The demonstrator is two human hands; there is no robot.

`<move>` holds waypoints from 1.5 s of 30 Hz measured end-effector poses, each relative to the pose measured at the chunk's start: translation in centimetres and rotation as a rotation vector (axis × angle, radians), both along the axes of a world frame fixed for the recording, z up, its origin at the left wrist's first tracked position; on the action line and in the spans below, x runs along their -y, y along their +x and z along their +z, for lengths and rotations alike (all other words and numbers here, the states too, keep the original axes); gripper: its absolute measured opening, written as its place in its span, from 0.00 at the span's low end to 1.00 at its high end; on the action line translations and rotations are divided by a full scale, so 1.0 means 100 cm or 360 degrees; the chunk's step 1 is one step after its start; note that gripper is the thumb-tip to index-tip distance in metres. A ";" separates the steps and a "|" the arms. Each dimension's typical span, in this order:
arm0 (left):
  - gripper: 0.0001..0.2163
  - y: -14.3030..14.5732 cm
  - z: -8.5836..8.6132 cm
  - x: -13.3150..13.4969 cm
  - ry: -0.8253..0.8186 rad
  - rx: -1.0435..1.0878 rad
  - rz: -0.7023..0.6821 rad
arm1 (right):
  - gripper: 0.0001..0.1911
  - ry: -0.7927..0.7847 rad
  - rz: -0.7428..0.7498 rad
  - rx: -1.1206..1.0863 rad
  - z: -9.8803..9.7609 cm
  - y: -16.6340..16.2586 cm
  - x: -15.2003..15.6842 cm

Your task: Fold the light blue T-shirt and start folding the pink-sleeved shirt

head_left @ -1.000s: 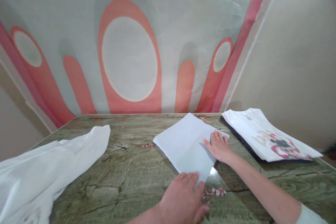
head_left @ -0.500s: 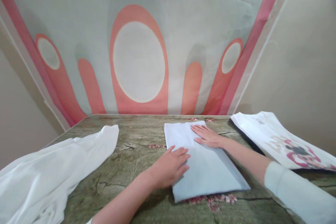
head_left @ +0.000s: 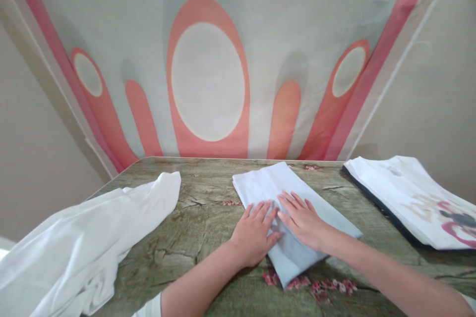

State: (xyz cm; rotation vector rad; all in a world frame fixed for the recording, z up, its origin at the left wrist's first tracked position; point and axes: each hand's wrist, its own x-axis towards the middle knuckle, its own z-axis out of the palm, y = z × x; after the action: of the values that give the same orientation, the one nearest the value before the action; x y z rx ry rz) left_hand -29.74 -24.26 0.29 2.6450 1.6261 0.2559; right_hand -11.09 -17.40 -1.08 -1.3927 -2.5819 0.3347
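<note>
A folded white cloth [head_left: 266,181], perhaps a garment, lies at an angle on the table, its near part bluish in shadow. My left hand [head_left: 256,233] rests flat on its left side, fingers spread. Close beside it, my right hand [head_left: 303,220] lies palm down on the middle of the cloth, fingers stretched out. The fingertips of both hands nearly meet. Neither hand grips the cloth. The near edge is partly hidden under my wrists.
A crumpled white garment [head_left: 100,237] spreads over the table's left side. At the right lies a stack of folded shirts [head_left: 405,198], the top one white with a cartoon print. The wood-patterned table [head_left: 178,257] meets a wall with a pink-and-white design [head_left: 208,79].
The folded cloth has turned on the table, its near end swinging and its corner now pointing toward me. My right hand has come down and nearer my left. The view has shifted slightly.
</note>
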 end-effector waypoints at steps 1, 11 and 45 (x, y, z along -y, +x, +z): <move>0.27 0.004 -0.002 0.000 0.0013 0.0003 0.0040 | 0.31 -0.0005 -0.0044 0.0002 -0.002 0.005 0.012; 0.28 0.023 0.005 -0.017 -0.0080 0.0069 0.0315 | 0.31 0.0097 0.0256 0.0040 0.001 0.051 -0.026; 0.24 -0.060 -0.010 -0.084 0.0137 -0.0254 0.0407 | 0.19 0.0370 -0.0335 -0.0792 -0.016 0.034 0.008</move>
State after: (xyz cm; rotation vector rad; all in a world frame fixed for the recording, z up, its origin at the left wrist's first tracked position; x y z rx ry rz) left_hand -35.75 -15.87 -0.66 2.5728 2.0509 0.1243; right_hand -7.65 -18.18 -2.67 -1.2862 -1.9871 0.2917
